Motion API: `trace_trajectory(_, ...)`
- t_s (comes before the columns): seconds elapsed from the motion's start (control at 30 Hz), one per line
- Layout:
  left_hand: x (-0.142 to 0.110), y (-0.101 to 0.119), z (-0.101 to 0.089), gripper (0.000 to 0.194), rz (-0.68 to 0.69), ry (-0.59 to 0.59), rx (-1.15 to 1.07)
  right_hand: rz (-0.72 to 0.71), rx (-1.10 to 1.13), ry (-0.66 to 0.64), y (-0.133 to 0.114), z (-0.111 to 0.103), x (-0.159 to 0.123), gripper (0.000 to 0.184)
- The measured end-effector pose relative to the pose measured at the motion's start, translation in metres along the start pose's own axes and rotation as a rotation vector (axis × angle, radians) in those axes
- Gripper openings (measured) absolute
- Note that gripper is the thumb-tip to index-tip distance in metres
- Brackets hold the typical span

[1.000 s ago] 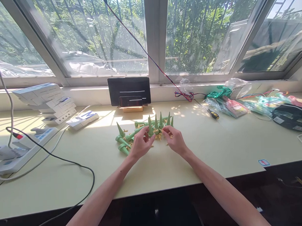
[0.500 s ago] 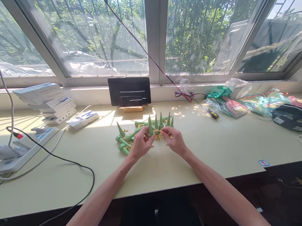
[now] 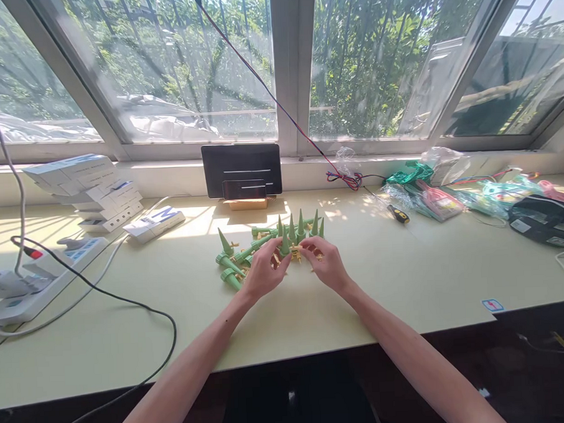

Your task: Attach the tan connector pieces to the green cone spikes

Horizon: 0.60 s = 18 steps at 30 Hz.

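Near the middle of the table, my left hand is closed around a green cone-shaped watering spike, its tip pointing up. My right hand pinches a small yellow valve piece against the side of that spike, near its base. Whether the piece sits inside the spike cannot be made out. Behind both hands, several more green spikes stand upright. Others lie on their sides to the left, one of them a spike with a ribbed cap. Small yellow parts lie among them, partly hidden by my fingers.
A tablet leans on a stand at the back. White boxes and a power strip with cables occupy the left. To the right are a screwdriver, plastic bags and a black case.
The spike in my left hand has shifted slightly to the right and its tip shows more clearly. My hands have barely moved.
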<state>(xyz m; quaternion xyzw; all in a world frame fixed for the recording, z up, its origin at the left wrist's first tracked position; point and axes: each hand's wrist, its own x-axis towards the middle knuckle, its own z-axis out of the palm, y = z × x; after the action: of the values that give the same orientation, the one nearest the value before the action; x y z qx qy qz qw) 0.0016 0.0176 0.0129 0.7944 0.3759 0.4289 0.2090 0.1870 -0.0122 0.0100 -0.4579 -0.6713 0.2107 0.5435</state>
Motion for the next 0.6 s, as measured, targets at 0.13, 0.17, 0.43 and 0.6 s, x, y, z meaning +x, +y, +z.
trace_trajectory(0.13, -0.0004, -0.0005, -0.0001, 0.029, 0.006, -0.005, 0.008, -0.023, 0.001, -0.007, 0.0013, 0.001, 0.0001, 0.017)
trace_trajectory(0.17, -0.0004, -0.0004, -0.0001, 0.028, 0.005, -0.008, 0.008, -0.028, 0.006, -0.007, 0.0016, 0.0012, 0.0001, 0.016)
trace_trajectory(0.43, -0.0002, 0.0007, -0.0001, 0.027, 0.024, -0.014, 0.009, -0.02, 0.033, -0.028, 0.0018, 0.0011, 0.0003, 0.013)
trace_trajectory(0.6, -0.0004, -0.0004, 0.0005, 0.024, 0.027, -0.007, 0.012, -0.043, 0.021, -0.026, 0.0019, 0.0009, 0.001, 0.014)
